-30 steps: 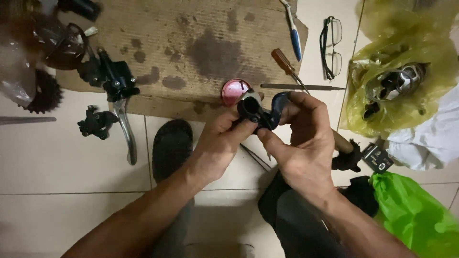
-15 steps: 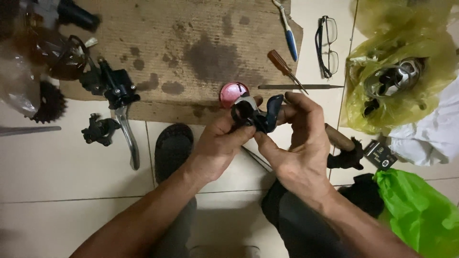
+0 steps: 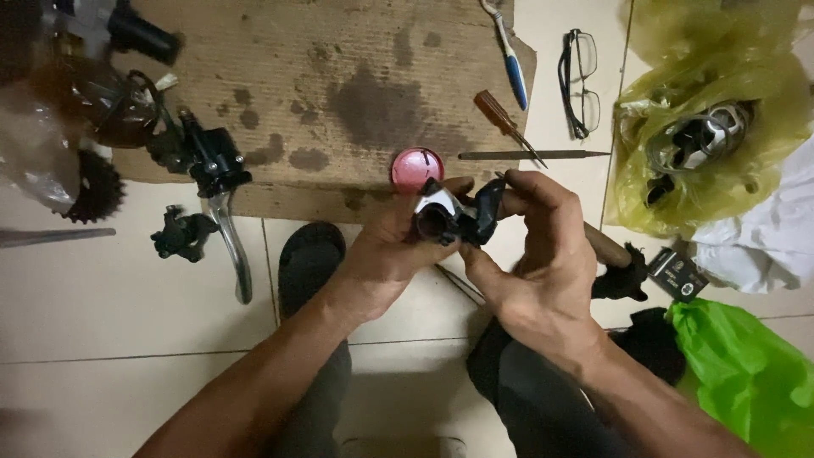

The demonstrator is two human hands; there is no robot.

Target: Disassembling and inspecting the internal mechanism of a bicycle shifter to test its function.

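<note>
Yellow translucent plastic bag (image 3: pixel 721 127): up and right of hands (image 3: pixel 475 246), crumpled, mouth open, metal parts showing inside. Bright green plastic bag (image 3: pixel 746 373): lower right of hands, on floor, bunched, glossy. Small dark rectangular packet with pale label (image 3: pixel 677 273): just right of right hand, between yellow and green bags, lying tilted. Clear plastic bag (image 3: pixel 34 161): far left of hands, crumpled, contents unclear. No signs or screens.
</note>
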